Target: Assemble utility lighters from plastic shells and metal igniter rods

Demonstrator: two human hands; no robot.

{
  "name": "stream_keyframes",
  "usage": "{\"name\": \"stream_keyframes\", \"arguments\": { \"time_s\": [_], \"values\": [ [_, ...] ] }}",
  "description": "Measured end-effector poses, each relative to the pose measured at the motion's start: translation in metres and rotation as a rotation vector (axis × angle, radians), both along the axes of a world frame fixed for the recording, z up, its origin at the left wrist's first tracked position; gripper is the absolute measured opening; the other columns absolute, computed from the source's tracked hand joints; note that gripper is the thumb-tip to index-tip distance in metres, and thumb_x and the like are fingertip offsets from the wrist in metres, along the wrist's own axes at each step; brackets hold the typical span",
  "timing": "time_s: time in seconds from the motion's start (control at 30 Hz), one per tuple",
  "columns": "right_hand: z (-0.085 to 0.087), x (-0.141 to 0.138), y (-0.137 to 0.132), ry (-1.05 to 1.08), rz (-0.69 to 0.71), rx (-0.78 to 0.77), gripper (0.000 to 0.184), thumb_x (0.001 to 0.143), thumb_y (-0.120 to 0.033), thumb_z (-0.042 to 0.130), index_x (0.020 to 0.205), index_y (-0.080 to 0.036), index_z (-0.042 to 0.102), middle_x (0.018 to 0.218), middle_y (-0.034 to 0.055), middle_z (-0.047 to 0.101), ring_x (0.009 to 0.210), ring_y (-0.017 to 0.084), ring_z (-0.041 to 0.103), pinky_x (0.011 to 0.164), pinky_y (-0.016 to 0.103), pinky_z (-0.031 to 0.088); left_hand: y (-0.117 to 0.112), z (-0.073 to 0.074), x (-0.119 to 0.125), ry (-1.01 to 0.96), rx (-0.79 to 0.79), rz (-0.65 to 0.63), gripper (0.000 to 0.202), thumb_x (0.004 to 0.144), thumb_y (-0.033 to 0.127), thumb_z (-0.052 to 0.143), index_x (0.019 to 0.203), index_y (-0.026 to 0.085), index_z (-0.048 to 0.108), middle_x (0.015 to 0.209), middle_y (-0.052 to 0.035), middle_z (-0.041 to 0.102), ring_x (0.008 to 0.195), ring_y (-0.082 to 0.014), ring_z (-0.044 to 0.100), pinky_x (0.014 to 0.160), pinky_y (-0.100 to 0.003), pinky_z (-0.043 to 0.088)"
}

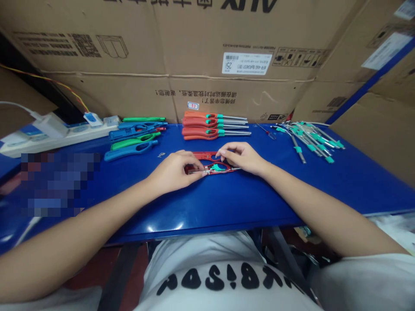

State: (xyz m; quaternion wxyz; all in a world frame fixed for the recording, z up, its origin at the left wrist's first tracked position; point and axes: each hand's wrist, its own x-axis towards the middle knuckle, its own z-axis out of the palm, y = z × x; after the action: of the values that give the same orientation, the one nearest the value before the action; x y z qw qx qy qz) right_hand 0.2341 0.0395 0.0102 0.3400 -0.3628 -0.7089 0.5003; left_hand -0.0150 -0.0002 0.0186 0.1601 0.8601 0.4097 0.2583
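An opened red lighter casing lies on the blue table in front of me. Its nearer half (223,169) holds a green trigger (218,167), thin white wires and a metal tube running out to the right. My left hand (177,172) has its fingers and thumb closed over the left end of this half, around a clear part inside it. The other red half (202,154) lies just behind. My right hand (241,157) hovers over the right side of the casing, index finger and thumb bent together; anything between the fingertips is too small to tell.
Orange-red lighters with metal tubes (215,125) are stacked at the back. Blue and green casing halves (134,146) lie at the left beside a white power strip (58,137). Metal tubes with green triggers (308,140) are heaped at the right. Cardboard (194,56) walls the back.
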Motion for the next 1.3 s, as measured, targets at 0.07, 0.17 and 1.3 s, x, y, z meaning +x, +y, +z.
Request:
{"name": "stream_keyframes", "arguments": {
  "time_s": [0.07, 0.17, 1.3],
  "values": [
    [-0.001, 0.001, 0.001, 0.0, -0.001, -0.011, 0.047, 0.084, -0.061, 0.069, 0.085, -0.014, 0.067, 0.061, -0.0043, 0.055, 0.045, 0.005, 0.035, 0.044, 0.024, 0.025, 0.0, 0.001, -0.001, 0.029, -0.023, 0.0, 0.022, 0.087, 0.042, 0.072, 0.09, 0.022, 0.08, 0.089, -0.0035, 0.076, 0.077, -0.0177, 0.064, 0.07, -0.028, 0.046],
    [-0.002, 0.001, 0.002, -0.009, -0.002, 0.01, 0.046, 0.084, -0.06, 0.069, 0.087, -0.014, 0.068, 0.064, -0.0027, 0.057, 0.049, 0.007, 0.04, 0.047, 0.024, 0.031, -0.001, 0.004, -0.001, 0.028, -0.048, 0.006, 0.023, 0.084, 0.041, 0.075, 0.093, 0.02, 0.08, 0.09, -0.0028, 0.077, 0.073, -0.0156, 0.063, 0.066, -0.026, 0.046],
    [-0.008, -0.004, -0.006, -0.352, 0.12, 0.595, 0.015, 0.091, -0.032, 0.07, 0.096, -0.018, 0.072, 0.087, 0.0031, 0.061, 0.068, 0.012, 0.051, 0.064, 0.026, 0.043, -0.006, 0.0, 0.004, -0.051, -0.172, -0.029, 0.017, 0.089, 0.036, 0.073, 0.089, 0.021, 0.081, 0.079, -0.0016, 0.073, 0.065, -0.012, 0.058, 0.062, -0.024, 0.04]
  ]
}}
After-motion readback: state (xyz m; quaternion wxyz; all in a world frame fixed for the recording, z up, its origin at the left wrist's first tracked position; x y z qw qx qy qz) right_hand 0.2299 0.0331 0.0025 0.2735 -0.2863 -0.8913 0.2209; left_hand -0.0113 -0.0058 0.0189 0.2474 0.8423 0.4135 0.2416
